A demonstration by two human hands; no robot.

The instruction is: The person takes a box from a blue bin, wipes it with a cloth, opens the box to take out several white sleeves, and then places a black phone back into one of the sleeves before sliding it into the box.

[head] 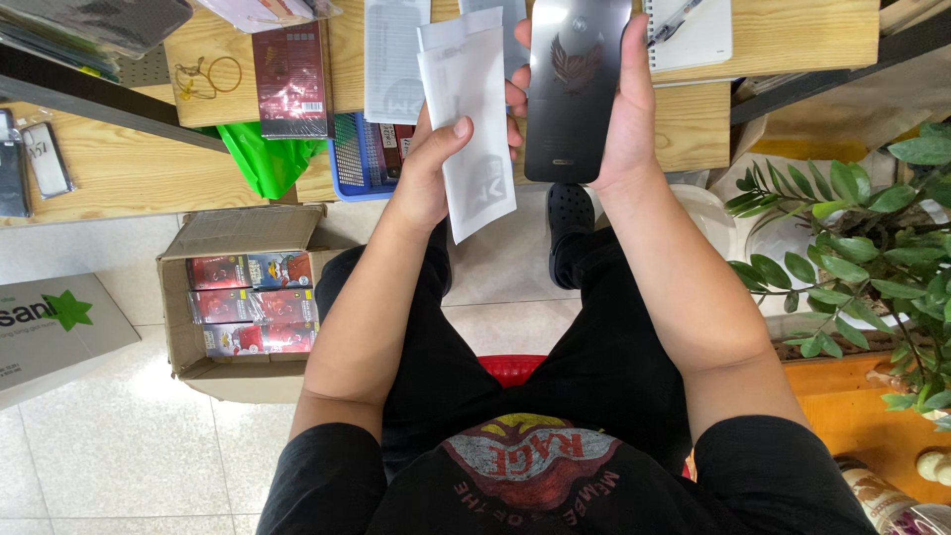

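Dark glossy panel (577,89): flat, rectangular, held upright above the lap, in front of the wooden worktop (783,40)
Right hand (624,99): closed around the panel's right edge, fingers behind it
Left hand (431,163): pinching white paper sleeves (471,119) just left of the panel
Floor, left: open cardboard box (238,297) of red packets
Far right: leafy green plant (872,248)

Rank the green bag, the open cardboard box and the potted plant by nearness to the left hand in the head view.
From the left hand:
1. Green bag, just left, under the table edge.
2. Open cardboard box, lower left on the floor.
3. Potted plant, far right.
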